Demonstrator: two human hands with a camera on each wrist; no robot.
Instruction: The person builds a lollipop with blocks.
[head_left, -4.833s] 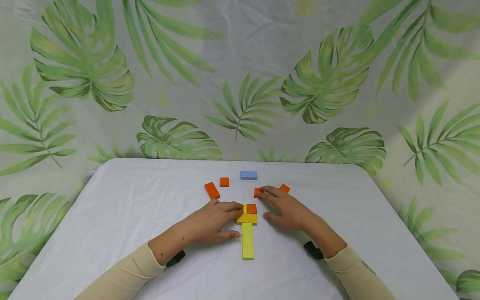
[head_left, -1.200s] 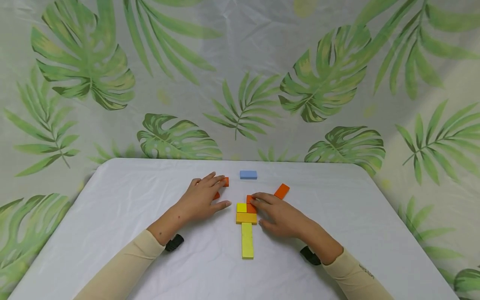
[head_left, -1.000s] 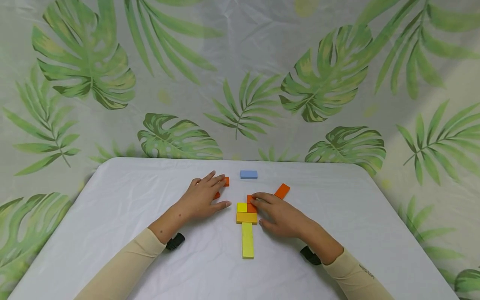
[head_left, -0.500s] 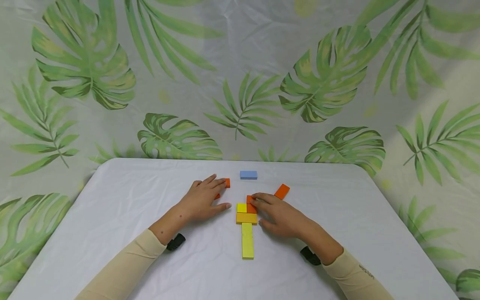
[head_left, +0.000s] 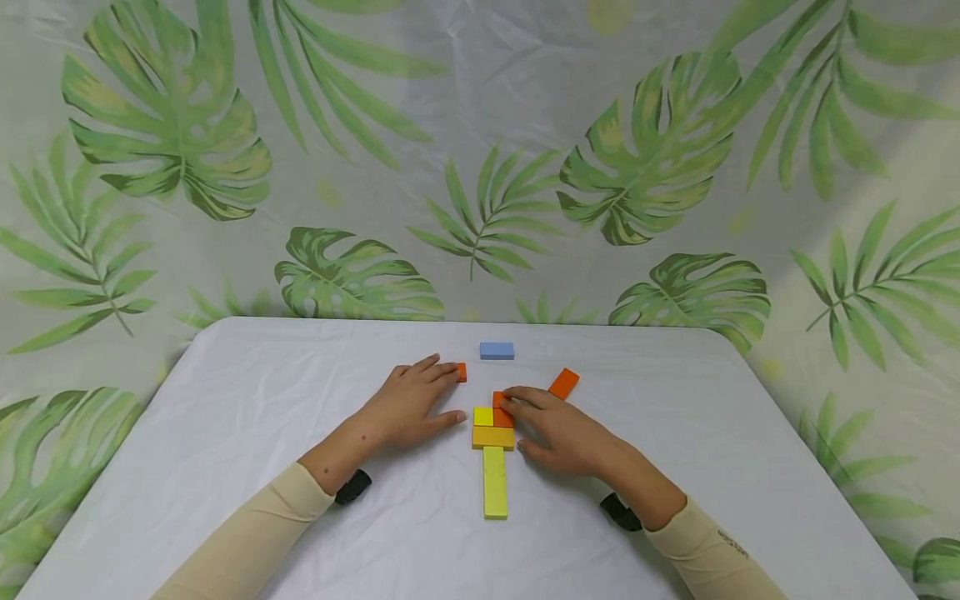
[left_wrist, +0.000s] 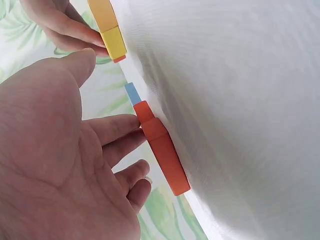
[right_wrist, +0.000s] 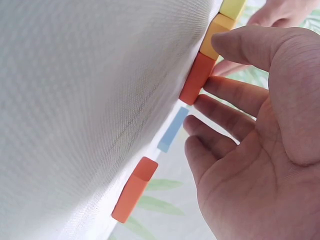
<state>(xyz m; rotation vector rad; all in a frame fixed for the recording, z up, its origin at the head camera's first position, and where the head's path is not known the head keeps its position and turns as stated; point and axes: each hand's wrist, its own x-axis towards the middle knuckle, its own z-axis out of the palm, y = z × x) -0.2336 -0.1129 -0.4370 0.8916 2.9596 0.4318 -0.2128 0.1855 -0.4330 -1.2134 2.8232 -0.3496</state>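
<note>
My left hand lies over the left group, its fingertips touching a small orange block. A longer orange block sits right beside that one in the left wrist view; from the head it is hidden under the hand. The fingers of my right hand are extended and rest on another small orange block. That block adjoins a second orange square, next to a yellow square block. Below them lie an amber bar and a long yellow-green block.
A light blue block lies near the far edge of the white-covered table. A tilted orange block is just beyond my right hand. Behind the table hangs a leaf-patterned cloth.
My right hand has slid its small orange block left and nearer, against the orange square. My left hand left the yellow square for the left orange blocks, and has nudged the small one right and nearer.
</note>
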